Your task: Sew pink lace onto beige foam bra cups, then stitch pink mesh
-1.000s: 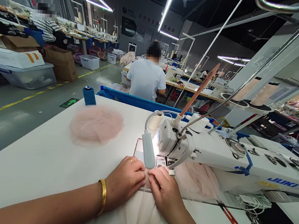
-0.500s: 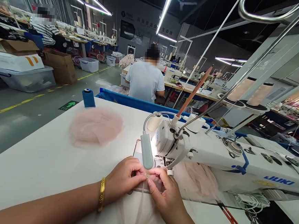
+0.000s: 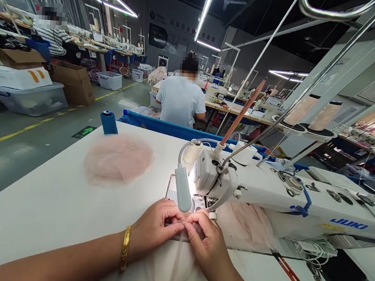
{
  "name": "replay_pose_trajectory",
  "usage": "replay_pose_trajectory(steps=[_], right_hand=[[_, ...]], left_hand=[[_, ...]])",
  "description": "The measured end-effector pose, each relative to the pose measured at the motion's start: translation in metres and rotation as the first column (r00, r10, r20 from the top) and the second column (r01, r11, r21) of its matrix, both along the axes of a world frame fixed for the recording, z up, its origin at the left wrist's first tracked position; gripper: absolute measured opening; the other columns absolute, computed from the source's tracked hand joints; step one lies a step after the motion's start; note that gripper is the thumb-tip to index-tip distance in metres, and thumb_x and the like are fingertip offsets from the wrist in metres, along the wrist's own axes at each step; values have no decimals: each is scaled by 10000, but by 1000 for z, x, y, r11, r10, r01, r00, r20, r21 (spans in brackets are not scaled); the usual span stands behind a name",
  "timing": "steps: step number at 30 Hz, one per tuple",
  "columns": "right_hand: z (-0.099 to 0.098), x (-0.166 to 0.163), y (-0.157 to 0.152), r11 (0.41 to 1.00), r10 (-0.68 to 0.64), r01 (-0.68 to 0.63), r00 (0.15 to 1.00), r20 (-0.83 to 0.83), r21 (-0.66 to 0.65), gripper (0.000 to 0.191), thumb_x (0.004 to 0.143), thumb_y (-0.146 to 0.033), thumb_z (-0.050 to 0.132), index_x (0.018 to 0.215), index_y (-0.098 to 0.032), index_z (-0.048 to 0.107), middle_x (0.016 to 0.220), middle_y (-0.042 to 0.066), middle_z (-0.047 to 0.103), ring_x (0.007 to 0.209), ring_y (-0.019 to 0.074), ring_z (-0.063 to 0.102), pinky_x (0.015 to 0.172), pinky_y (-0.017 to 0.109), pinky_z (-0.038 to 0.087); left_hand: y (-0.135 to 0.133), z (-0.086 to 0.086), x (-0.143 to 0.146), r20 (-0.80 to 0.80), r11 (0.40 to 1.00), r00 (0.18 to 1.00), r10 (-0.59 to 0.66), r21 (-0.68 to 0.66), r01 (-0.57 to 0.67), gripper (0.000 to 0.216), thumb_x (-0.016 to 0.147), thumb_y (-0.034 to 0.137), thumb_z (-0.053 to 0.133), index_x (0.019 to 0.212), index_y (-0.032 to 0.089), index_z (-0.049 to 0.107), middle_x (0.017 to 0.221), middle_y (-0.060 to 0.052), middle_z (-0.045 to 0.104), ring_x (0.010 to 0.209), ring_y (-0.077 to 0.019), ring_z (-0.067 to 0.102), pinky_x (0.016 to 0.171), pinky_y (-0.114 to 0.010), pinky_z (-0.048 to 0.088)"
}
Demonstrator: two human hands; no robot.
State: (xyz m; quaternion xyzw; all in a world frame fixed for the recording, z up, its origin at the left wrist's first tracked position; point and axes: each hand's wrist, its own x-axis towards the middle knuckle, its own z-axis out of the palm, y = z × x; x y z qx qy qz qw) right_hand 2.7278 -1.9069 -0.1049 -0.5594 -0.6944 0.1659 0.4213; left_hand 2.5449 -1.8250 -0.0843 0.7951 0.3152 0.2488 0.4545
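Note:
My left hand (image 3: 154, 231) and my right hand (image 3: 207, 241) meet fingertip to fingertip on a sheer pale pink tulle piece (image 3: 173, 265) just in front of the needle area of a white JUKI sewing machine (image 3: 267, 194). Both hands pinch the fabric's edge. A gold bangle sits on my left wrist. More of the pink tulle (image 3: 248, 225) bunches under the machine arm to the right of my hands. The machine's small lamp (image 3: 182, 192) hangs right above my fingers and hides the needle.
A round stack of pink tulle (image 3: 119, 159) lies on the white table (image 3: 46, 203) at left, a blue thread cone (image 3: 108, 122) behind it. Red-handled snips (image 3: 293, 278) lie at right. A person in a light shirt (image 3: 181, 99) sits ahead, back turned.
My fingers have shifted from lying flatter on the fabric to pinching its edge together, fingertips closer. The view has drifted slightly; the table items have not moved.

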Motion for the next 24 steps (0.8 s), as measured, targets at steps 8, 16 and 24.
replay_pose_trajectory(steps=[8,16,24], right_hand=[[-2,-1,-1,999,-4,3,1000,23,53,201,1049,-207,491,925,-260,640,885,8,683,802,199,639,702,316,502],[-3,-3,-1,995,-15,8,998,59,102,208,1047,-186,486,916,-255,632,863,4,680,783,189,636,682,312,503],[-3,-4,-1,990,-12,-2,995,97,139,185,1034,-179,493,939,-248,636,874,21,677,787,192,646,669,320,529]], left_hand=[[-2,-5,2,49,998,998,48,-35,-47,161,824,307,641,710,195,625,757,-2,590,748,-171,533,655,-266,428],[-5,-9,3,48,985,995,84,-156,-76,110,767,284,635,731,199,576,682,30,550,663,-149,500,608,-260,401],[-4,-7,2,42,980,997,65,-190,-56,126,766,301,644,811,188,676,689,32,531,663,-140,474,607,-247,397]])
